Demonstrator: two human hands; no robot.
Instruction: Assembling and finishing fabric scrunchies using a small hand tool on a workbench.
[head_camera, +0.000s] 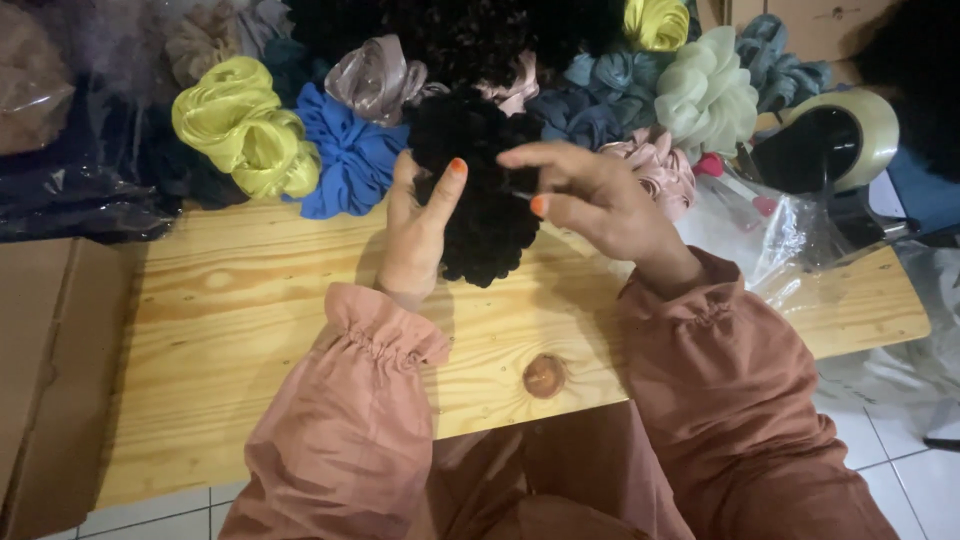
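My left hand (415, 225) holds a big black ruffled scrunchie (480, 215) from its left side, thumb raised against the fabric. My right hand (590, 195) is at the scrunchie's right edge, its thumb and fingers pinched on something thin and pale, perhaps a needle or thread; I cannot tell which. Both hands hover just above a pale wooden board (250, 330). Both wrists wear dusty-pink gathered sleeves.
A heap of scrunchies lies along the board's far edge: yellow-green (245, 125), blue (350, 155), silvery pink (375, 75), slate blue (590, 110), pale mint (705, 95), pink (660, 165). A tape dispenser (835, 135) and clear plastic bags (775, 230) sit at right, a cardboard box (45, 370) at left.
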